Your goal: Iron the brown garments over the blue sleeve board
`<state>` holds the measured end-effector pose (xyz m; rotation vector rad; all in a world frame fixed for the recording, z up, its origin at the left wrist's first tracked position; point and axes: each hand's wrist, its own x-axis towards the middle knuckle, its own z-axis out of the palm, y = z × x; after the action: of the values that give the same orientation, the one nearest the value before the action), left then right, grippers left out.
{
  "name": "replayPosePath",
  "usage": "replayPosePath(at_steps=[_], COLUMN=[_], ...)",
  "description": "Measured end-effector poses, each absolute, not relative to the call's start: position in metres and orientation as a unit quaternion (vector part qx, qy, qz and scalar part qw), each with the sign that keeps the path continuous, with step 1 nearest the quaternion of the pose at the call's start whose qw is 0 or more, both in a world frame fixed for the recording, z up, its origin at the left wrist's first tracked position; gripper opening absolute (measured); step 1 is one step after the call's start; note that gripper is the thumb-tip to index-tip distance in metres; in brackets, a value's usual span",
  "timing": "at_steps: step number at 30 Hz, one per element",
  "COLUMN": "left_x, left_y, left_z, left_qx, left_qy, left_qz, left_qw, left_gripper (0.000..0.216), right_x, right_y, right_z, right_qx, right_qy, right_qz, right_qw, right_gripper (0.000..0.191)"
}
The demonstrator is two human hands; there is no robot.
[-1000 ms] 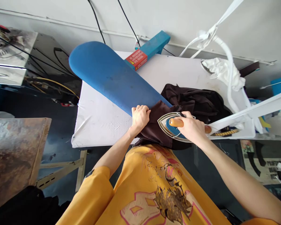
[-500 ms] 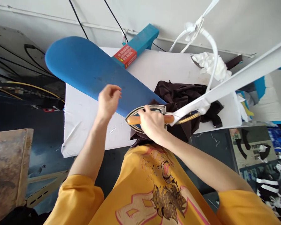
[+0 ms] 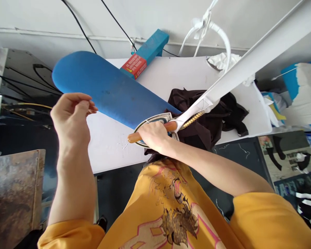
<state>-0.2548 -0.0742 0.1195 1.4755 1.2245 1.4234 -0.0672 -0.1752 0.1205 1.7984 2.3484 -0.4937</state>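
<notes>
My right hand [image 3: 154, 136] is wrapped round the wooden handle of an iron [image 3: 172, 126]. The iron rests on dark brown fabric [image 3: 206, 128] at the near end of a blue padded ironing board [image 3: 114, 90]. At the left, my left hand [image 3: 74, 109] is raised near the board's edge, thumb and fingers drawn together in a pinch. Whatever may be between those fingertips is too small to make out. A white sleeve and a twisted cord [image 3: 193, 120] run from the back of the iron up to the right.
Under the board stands a white table [image 3: 111, 155]. A teal support arm [image 3: 151, 45] with a red warning label rises behind the board. White crumpled cloth [image 3: 224, 61] lies at the back right. A rusty panel [image 3: 14, 197] stands at the lower left.
My left hand has moved left and nearer to me, away from over the board. The iron has turned, its handle now more slanted, with my right hand still on it.
</notes>
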Motion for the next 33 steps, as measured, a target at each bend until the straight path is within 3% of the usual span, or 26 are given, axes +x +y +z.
replayPosePath(at_steps=[5,11,18,23,27,33], left_x=[-0.245,-0.167,-0.05,-0.049,-0.06,-0.064], left_y=[-0.068,-0.058,-0.092,-0.088,-0.079,-0.072], left_z=[0.107,0.075,0.038,0.028,0.02,0.025], left_qx=[0.593,0.689,0.863,0.85,0.821,0.807], left_qy=[0.51,0.505,0.432,0.436,0.459,0.451], left_qz=[0.493,0.253,0.022,0.071,0.136,0.126], left_qw=[0.38,0.454,0.263,0.288,0.312,0.359], left_gripper=[0.012,0.015,0.018,0.01,0.012,0.013], right_x=[0.024,0.136,0.178,0.201,0.198,0.112], right_y=[-0.227,-0.286,-0.302,-0.312,-0.314,-0.259], right_z=[0.131,0.124,0.118,0.114,0.117,0.131], right_qx=[0.652,0.731,0.74,0.747,0.771,0.735], right_qy=[0.732,0.634,0.612,0.609,0.595,0.644], right_qz=[-0.152,-0.137,-0.173,-0.204,-0.178,-0.168], right_qw=[0.13,0.213,0.219,0.173,0.137,0.132], right_gripper=[0.02,0.019,0.017,0.021,0.054,0.025])
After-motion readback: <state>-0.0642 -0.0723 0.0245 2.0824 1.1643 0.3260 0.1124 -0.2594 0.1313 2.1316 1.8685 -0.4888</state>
